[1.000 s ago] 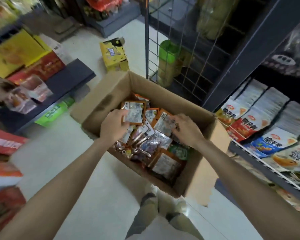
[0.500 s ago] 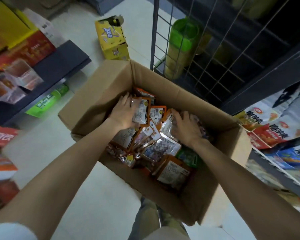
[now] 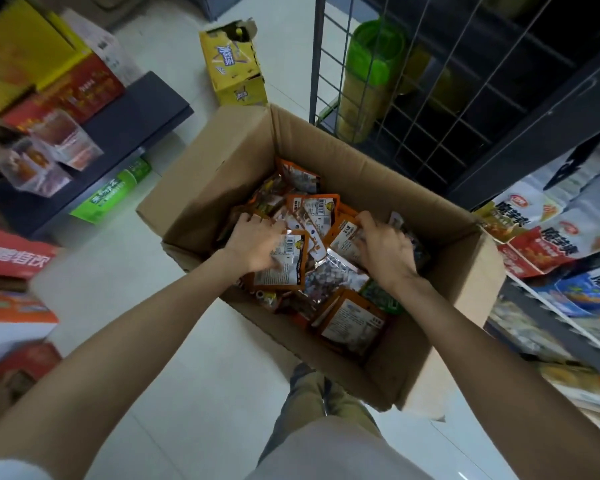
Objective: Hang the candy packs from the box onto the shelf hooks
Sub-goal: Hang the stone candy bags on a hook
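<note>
Hands work inside the open cardboard box (image 3: pixel 222 168): left hand (image 3: pixel 253 242) pinching an orange candy pack (image 3: pixel 284 261), right hand (image 3: pixel 385 249) with fingers curled on another orange pack (image 3: pixel 343 237), apparently gathering stock for hanging

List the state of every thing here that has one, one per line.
cardboard box: open, flaps up, holding a pile of packs
candy packs: loose and overlapping in the box, none hung yet
left hand: in the box, holding an orange-edged pack
right hand: in the box, fingers curled over packs
yellow carton: top torn open
</note>
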